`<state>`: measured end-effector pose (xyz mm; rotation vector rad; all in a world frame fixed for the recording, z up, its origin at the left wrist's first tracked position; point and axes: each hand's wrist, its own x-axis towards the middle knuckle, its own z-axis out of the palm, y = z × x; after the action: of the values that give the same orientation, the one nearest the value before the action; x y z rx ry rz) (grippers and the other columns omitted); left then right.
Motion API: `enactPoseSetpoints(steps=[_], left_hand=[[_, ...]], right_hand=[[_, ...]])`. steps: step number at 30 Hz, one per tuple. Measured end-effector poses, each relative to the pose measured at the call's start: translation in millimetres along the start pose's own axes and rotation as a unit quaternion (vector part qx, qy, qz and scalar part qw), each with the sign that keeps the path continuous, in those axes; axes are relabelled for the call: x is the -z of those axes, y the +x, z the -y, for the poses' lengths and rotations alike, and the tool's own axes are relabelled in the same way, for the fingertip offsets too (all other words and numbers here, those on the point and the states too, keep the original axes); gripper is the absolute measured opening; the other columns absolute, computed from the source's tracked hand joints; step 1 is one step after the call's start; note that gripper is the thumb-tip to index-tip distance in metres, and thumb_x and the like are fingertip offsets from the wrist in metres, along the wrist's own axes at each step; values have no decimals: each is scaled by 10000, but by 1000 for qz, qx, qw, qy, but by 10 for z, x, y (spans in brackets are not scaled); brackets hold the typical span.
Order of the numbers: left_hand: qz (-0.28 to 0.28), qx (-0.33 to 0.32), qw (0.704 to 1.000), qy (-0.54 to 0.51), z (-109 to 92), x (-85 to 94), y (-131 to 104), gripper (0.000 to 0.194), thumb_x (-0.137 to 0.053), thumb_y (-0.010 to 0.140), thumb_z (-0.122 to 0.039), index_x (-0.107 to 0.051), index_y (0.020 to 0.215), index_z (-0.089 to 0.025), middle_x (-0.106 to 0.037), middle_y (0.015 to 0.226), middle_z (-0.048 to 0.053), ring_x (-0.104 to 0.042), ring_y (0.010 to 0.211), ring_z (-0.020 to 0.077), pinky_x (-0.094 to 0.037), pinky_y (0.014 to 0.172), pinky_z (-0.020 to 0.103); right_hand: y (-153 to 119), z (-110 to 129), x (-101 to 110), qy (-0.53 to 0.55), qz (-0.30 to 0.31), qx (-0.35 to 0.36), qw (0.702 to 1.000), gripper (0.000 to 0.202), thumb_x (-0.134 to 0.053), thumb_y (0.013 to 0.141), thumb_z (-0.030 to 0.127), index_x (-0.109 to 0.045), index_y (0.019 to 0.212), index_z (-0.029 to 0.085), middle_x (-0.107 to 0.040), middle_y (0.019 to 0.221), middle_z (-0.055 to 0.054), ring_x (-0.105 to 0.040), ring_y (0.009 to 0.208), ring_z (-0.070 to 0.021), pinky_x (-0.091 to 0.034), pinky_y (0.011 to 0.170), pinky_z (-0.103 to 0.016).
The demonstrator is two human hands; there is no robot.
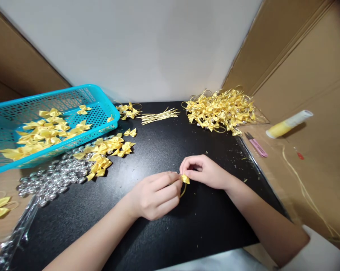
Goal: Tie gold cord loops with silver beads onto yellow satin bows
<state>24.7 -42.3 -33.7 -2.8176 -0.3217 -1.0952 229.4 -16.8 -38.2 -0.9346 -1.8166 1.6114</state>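
Above the middle of the black table, my left hand (161, 194) and my right hand (205, 171) meet around a small yellow ribbon bow (185, 179). Both hands are closed, with the fingertips pinching the bow from either side. A thin gold cord (183, 191) loops down below it. My fingers cover part of the bow, so how the cord joins it is hidden. To the left of my left hand lie loose yellow bows (99, 165) beside a heap of clear shiny beads (57, 177).
A turquoise basket (98, 92) of yellow bows stands at the left. Gold cords (158, 116) lie at the back, near a pile of corded bows (221, 109). Pink thread snips (256, 145) and a yellow thread spool (288, 124) sit at the right. Cardboard walls (308, 75) flank the table.
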Motion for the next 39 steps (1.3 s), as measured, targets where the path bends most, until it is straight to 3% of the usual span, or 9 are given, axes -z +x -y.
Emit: enactPoseSetpoints(steps=[7,15,17,19,22,24,26,31,39], left_hand=[[-5,1,1000,13,7,11,-9,222,-549,868,-53,-604,670,-137,-719,781,52,-699,864,183,-609,801,278],[-11,-1,1000,12,11,32,11,171,-572,851,-42,-619,695,-94,-732,805,94,-703,856,199,-608,829,286],[-7,0,1000,13,12,33,4,172,-575,850,-44,-617,693,-101,-733,799,89,-703,857,197,-608,828,283],[-8,0,1000,15,15,31,-8,179,-573,852,-43,-614,692,-113,-732,785,77,-704,852,192,-609,822,280],[-9,15,1000,23,25,27,-27,187,-552,870,-54,-613,712,-133,-736,796,62,-707,844,180,-610,804,276],[-10,25,999,24,30,24,-34,182,-542,880,-63,-613,727,-131,-739,804,67,-707,841,182,-610,788,276],[-8,30,999,20,32,22,-35,172,-542,882,-66,-613,736,-124,-739,795,74,-707,846,192,-609,780,281],[-8,33,999,17,31,17,-24,159,-544,882,-67,-612,749,-118,-743,802,81,-708,854,199,-607,771,280],[-10,43,999,-4,36,8,-35,138,-547,866,-38,-609,769,-113,-742,811,97,-709,840,202,-603,749,278]], right_hand=[[2,18,-68,265,5,-145,953,107,-647,677,217,-594,629,138,-523,715,12,-420,622,-90,-318,601,-238],[8,-23,-108,405,38,-184,895,121,-621,707,254,-624,695,134,-538,712,-8,-460,649,-113,-372,617,-247],[6,-43,-96,380,33,-169,909,144,-577,732,281,-606,701,144,-526,726,-15,-466,649,-123,-384,610,-256],[-7,-39,-74,291,-21,-123,948,121,-564,739,278,-595,759,162,-524,767,-18,-482,683,-137,-393,621,-264],[-40,14,-32,40,-112,36,992,163,-630,693,193,-598,853,196,-557,911,-32,-526,841,-176,-418,744,-305],[-58,55,-15,-121,-121,135,976,190,-644,688,121,-622,858,204,-586,966,-42,-540,918,-195,-416,836,-344],[-63,78,-16,-207,-115,180,955,185,-615,719,75,-642,845,207,-624,923,-41,-562,905,-195,-425,852,-361],[-48,54,-36,-235,-123,203,943,189,-584,762,47,-657,846,200,-687,836,-32,-610,816,-177,-469,796,-352],[-48,37,-18,-226,-116,165,953,177,-612,756,55,-684,834,196,-710,813,-29,-620,767,-167,-493,748,-332]])
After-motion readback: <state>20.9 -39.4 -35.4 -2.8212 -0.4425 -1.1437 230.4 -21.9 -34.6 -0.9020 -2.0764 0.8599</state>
